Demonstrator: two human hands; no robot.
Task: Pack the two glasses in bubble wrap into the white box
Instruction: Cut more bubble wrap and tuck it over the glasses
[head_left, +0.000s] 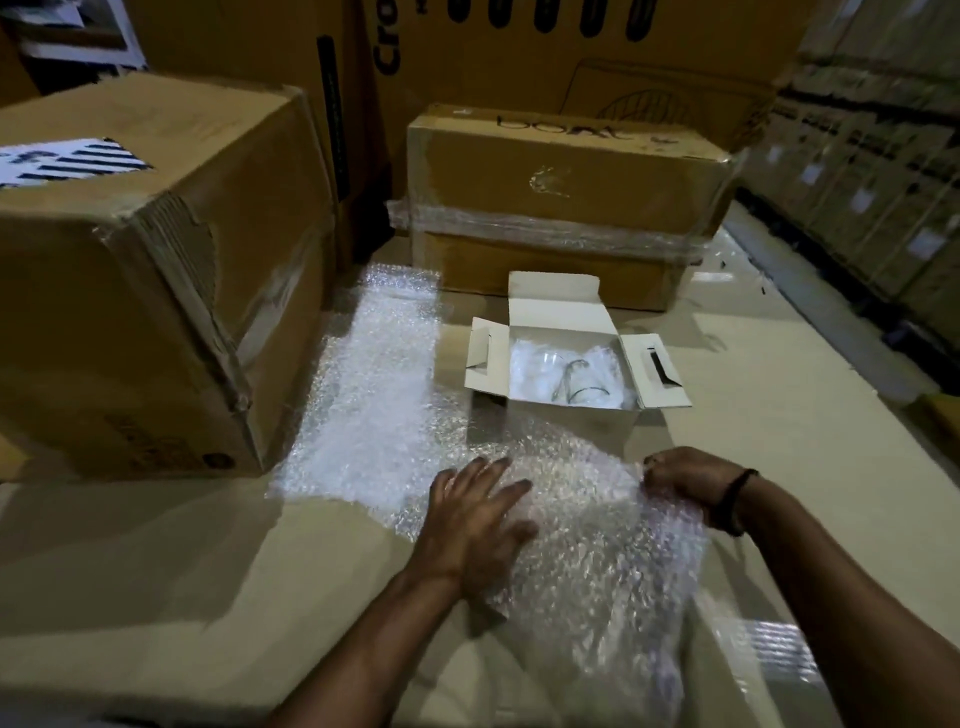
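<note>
The white box (556, 306) stands open on the cardboard surface, its flaps spread out. Inside it lies a glass (571, 382) among white wrapping. In front of the box is a rumpled sheet of bubble wrap (587, 525). My left hand (478, 525) rests flat on the sheet's left part, fingers spread. My right hand (685, 480) pinches the sheet's far right edge and lifts it a little. Whether a second glass lies under the sheet is hidden.
A long strip of bubble wrap (374, 374) lies left of the white box. A big brown carton (135, 280) stands at the left, a stretch-wrapped carton (561, 208) behind the white box. Stacked cartons (883, 182) line the right side.
</note>
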